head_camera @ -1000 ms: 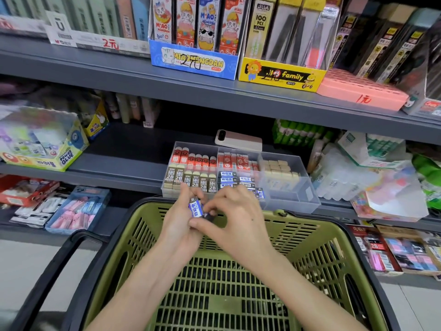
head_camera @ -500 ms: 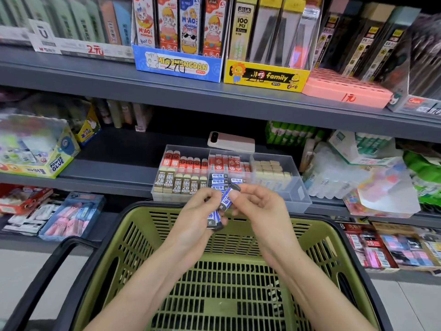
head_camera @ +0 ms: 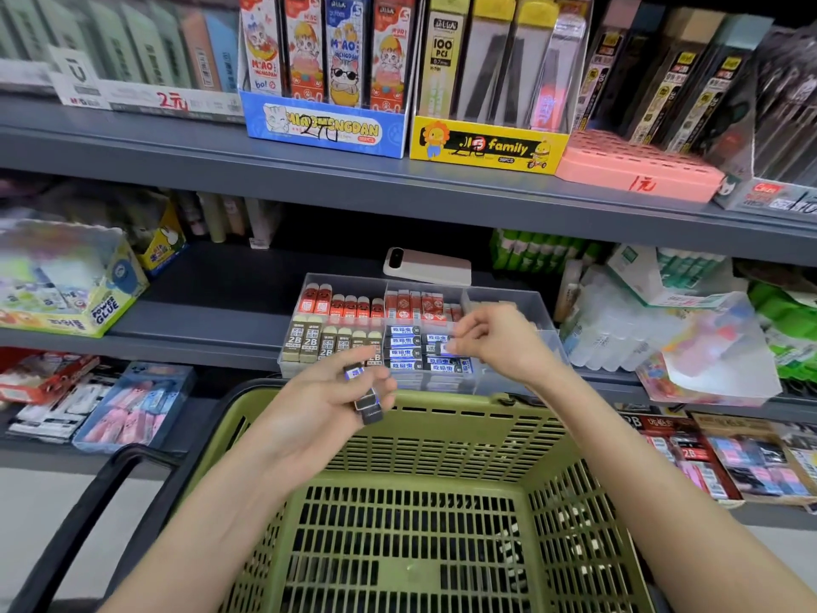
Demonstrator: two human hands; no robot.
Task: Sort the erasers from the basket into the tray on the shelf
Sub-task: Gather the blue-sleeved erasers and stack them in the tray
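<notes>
Small dark erasers (head_camera: 366,398) with blue-white sleeves, held above basket (head_camera: 442,493) and tray (head_camera: 546,323).
One eraser (head_camera: 442,348) pinched by right hand (head_camera: 504,342) over clear tray's middle compartment; others gripped in left hand (head_camera: 327,400) above green basket; grey shop shelf (head_camera: 199,329).

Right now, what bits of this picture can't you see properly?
All in the head view:
- In the left hand, fingers hide how many erasers it holds.
- The eraser pinched by the right hand is blurred and its label is unreadable.
- The tray has a right compartment hidden behind the right hand.
- The basket has its near end cut off by the bottom edge.
</notes>
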